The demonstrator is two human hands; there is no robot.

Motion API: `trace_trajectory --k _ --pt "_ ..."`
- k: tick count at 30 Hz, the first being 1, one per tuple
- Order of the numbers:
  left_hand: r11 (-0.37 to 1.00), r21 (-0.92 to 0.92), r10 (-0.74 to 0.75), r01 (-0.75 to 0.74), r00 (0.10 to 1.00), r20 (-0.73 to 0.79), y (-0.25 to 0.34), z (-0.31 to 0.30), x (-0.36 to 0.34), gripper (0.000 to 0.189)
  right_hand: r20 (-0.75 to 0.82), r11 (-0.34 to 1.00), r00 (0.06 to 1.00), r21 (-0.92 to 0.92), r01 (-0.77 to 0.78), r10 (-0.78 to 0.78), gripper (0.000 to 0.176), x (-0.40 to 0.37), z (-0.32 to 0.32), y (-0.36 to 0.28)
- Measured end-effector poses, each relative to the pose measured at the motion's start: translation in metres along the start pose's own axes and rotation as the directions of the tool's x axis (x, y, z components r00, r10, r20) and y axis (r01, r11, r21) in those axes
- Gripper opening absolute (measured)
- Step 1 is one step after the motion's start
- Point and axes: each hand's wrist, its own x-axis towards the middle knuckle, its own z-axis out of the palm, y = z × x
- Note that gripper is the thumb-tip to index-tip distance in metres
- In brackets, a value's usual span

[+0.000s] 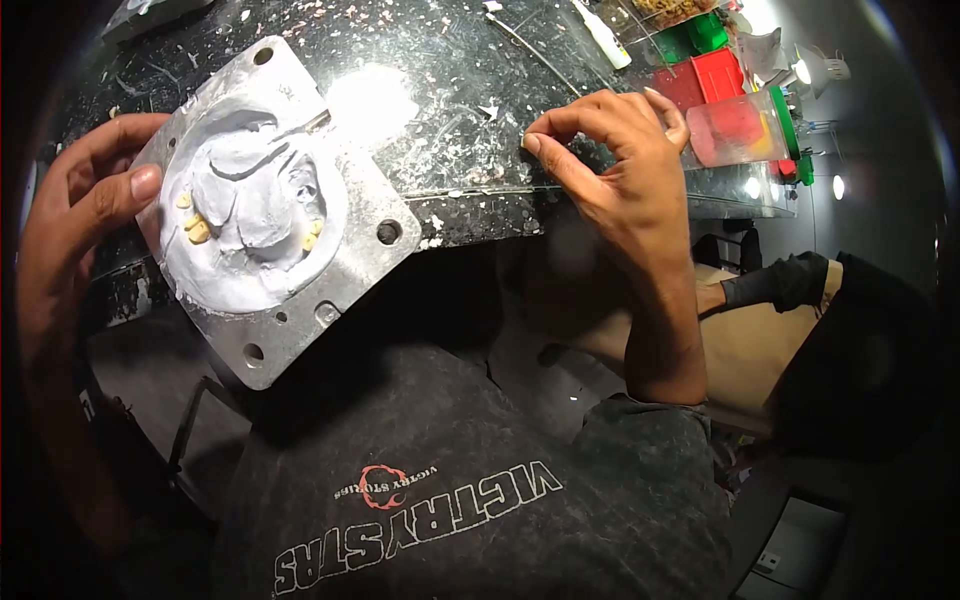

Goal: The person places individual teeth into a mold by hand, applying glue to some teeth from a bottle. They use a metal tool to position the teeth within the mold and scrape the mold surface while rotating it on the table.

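Note:
My left hand (105, 190) grips the left edge of a metal flask plate (370, 190), its thumb on the rim. White plaster (240, 280) fills the round middle of the plate, with a grooved mound in it. Yellowish teeth (197, 230) sit in the plaster on the left, and more teeth (311, 236) on the right. To the right of the plate, my right hand (630, 160) is held over the bench edge, thumb and index finger pinched together. Something tiny may be between those fingertips, too small to name.
The dark bench (450, 60) is strewn with white scraps. A jar with a green lid (740, 130), a red container (717, 75) and a white tube (603, 38) stand or lie at the right. Another person's forearm (712, 297) shows at the right, below the bench.

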Motion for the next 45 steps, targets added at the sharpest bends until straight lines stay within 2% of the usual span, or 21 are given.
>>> trace_trajectory --k 2,4,9,12,14,16,18,19,21,22,24,28,33,35,36,38,39,40,42,43,45 --pt "0.999 0.029 0.035 -0.033 0.997 -0.075 -0.007 0.012 0.002 0.065 0.019 1.0 1.0 -0.01 -0.001 0.001 0.007 0.002 0.007 0.007" --pt "0.999 0.006 0.048 -0.047 0.994 -0.1 0.006 0.003 -0.029 0.066 0.014 1.0 1.0 -0.014 0.009 -0.009 0.007 0.001 -0.014 -0.014" --pt "0.994 -0.044 0.089 -0.098 0.982 -0.165 0.003 0.016 -0.04 0.069 0.044 1.0 0.999 0.005 -0.009 0.008 0.007 0.001 -0.017 -0.014" --pt "0.992 0.01 0.124 -0.126 0.956 -0.265 0.001 0.024 -0.049 0.07 0.049 1.0 0.999 -0.029 0.003 -0.001 0.006 0.002 -0.017 -0.017" --pt "0.935 0.271 0.295 -0.227 0.924 -0.243 -0.003 0.025 -0.055 0.084 0.057 1.0 0.998 -0.027 0.004 -0.003 0.006 0.004 -0.017 -0.019" --pt "0.948 0.232 0.282 -0.219 0.915 -0.288 -0.007 0.035 -0.059 0.088 0.063 1.0 0.998 -0.023 0.007 -0.006 0.006 0.006 -0.018 -0.021" --pt "0.927 0.264 0.345 -0.265 0.878 -0.331 -0.007 0.039 -0.06 0.099 0.066 0.995 0.998 -0.098 0.032 -0.025 0.009 0.008 -0.02 -0.024" --pt "0.927 0.264 0.346 -0.266 0.878 -0.331 -0.009 0.04 -0.061 0.099 0.065 0.995 0.998 -0.099 0.032 -0.026 0.009 0.009 -0.021 -0.026" --pt "0.878 0.252 0.468 -0.406 0.837 -0.283 -0.012 0.043 -0.059 0.117 0.072 0.995 0.997 -0.099 0.033 -0.025 0.008 0.011 -0.023 -0.027" --pt "0.879 0.252 0.468 -0.406 0.837 -0.285 -0.014 0.047 -0.058 0.117 0.072 0.994 0.997 -0.099 0.034 -0.027 0.008 0.01 -0.023 -0.024" --pt "0.855 0.275 0.505 -0.439 0.825 -0.254 -0.019 0.058 -0.056 0.134 0.073 0.997 0.997 -0.068 0.044 -0.039 0.005 0.007 -0.02 -0.016" --pt "0.749 0.536 0.592 -0.389 0.756 -0.278 -0.025 0.069 -0.056 0.148 0.074 0.998 0.997 -0.054 0.038 -0.034 0.005 0.005 -0.021 -0.012" --pt "0.726 0.561 0.619 -0.398 0.734 -0.281 -0.028 0.06 -0.063 0.143 0.144 0.999 0.989 -0.041 -0.028 0.034 0.007 0.013 -0.027 -0.021" --pt "0.816 0.387 0.566 -0.429 0.727 -0.387 -0.034 0.06 -0.063 0.139 0.145 1.0 0.989 -0.03 -0.008 0.012 0.007 0.018 -0.03 -0.026" --pt "0.818 0.393 0.563 -0.42 0.724 -0.398 -0.032 0.06 -0.064 0.139 0.144 1.0 0.99 -0.023 0.006 -0.002 0.007 0.022 -0.034 -0.031" --pt "0.789 0.54 0.539 -0.293 0.752 -0.38 -0.024 0.069 -0.069 0.133 0.045 0.972 0.998 0.232 -0.042 0.032 0.007 0.03 -0.04 -0.039" --pt "0.781 0.563 0.549 -0.271 0.729 -0.41 -0.023 0.077 -0.07 0.133 0.011 0.924 1.0 0.381 -0.018 0.015 0.008 0.034 -0.036 -0.049" --pt "0.786 0.559 0.543 -0.266 0.729 -0.417 -0.023 0.087 -0.066 0.133 0.017 0.925 1.0 0.38 -0.013 0.008 0.008 0.039 -0.035 -0.059" --pt "0.822 0.448 0.561 -0.353 0.641 -0.524 -0.028 0.102 -0.06 0.135 0.067 0.859 0.984 0.501 0.107 -0.162 0.01 0.051 -0.032 -0.084" --pt "0.836 0.383 0.547 -0.392 0.644 -0.535 -0.031 0.105 -0.057 0.139 0.052 0.867 0.973 0.467 0.174 -0.223 0.012 0.058 -0.028 -0.097" --pt "0.839 0.408 0.536 -0.359 0.668 -0.515 -0.025 0.099 -0.062 0.139 0.029 0.88 0.932 0.343 0.33 -0.361 0.019 0.073 -0.017 -0.115"
